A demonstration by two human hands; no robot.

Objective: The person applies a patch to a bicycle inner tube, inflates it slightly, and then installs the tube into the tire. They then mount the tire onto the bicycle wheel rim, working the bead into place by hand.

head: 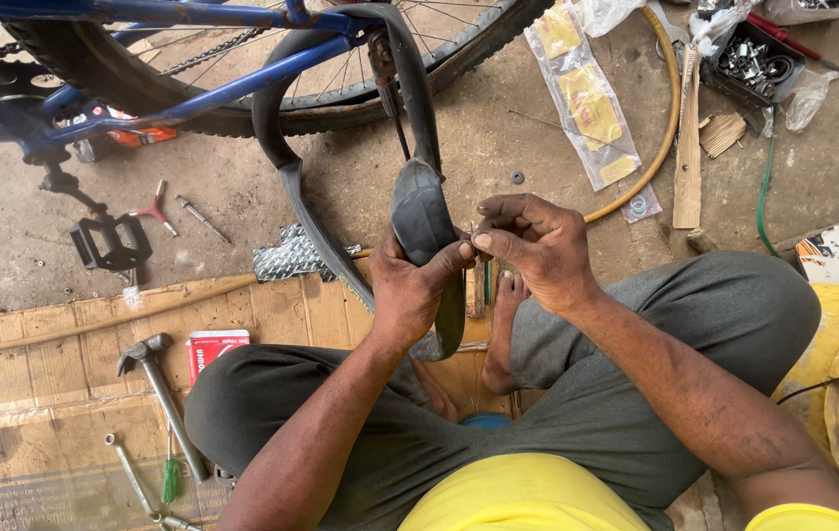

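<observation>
Head view: both hands work a black rubber inner tube over the lap.
Left hand (410, 290) grips the folded, limp black rubber inner tube (423, 221), which loops up to the blue bicycle frame (242, 79); right hand (528, 241) pinches something thin at the fold, too small to make out.

You get even, soft daylight with only faint shadows under the hammer (159, 388) and pedal (110, 241), mild glare on the plastic bags (587, 98), sharp focus throughout, and slight wide-angle bending at the edges.
</observation>
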